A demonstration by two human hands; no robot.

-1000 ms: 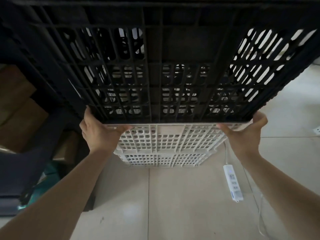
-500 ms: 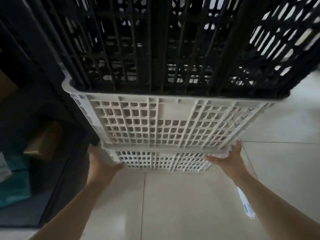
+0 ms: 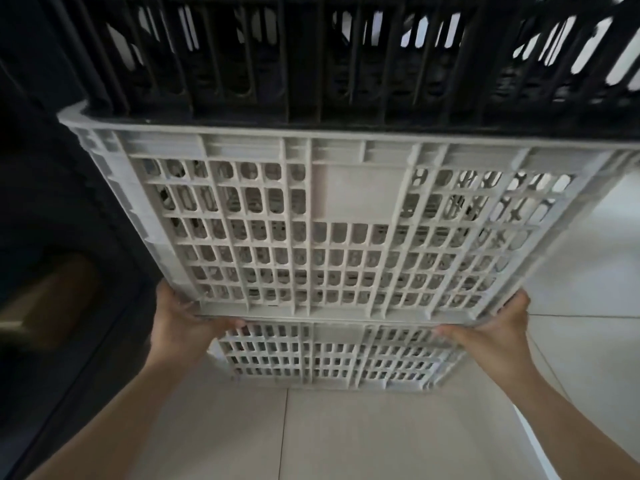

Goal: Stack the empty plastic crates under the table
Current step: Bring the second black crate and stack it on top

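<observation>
Both hands grip the base of a crate stack above a tiled floor.

The left hand (image 3: 180, 327) is closed on the lower left corner of the upper grey crate (image 3: 332, 230); the right hand (image 3: 491, 330) is closed on its lower right corner. A black crate (image 3: 311, 57) sits directly on top. A lower grey crate (image 3: 329, 355) lies beneath, on the tiled floor (image 3: 346, 434).

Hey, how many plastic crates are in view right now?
3, stacked: a black slatted plastic crate on top, a large grey lattice plastic crate under it, and another grey plastic crate lowest, near the tiled floor. More may be hidden above the frame.
</observation>
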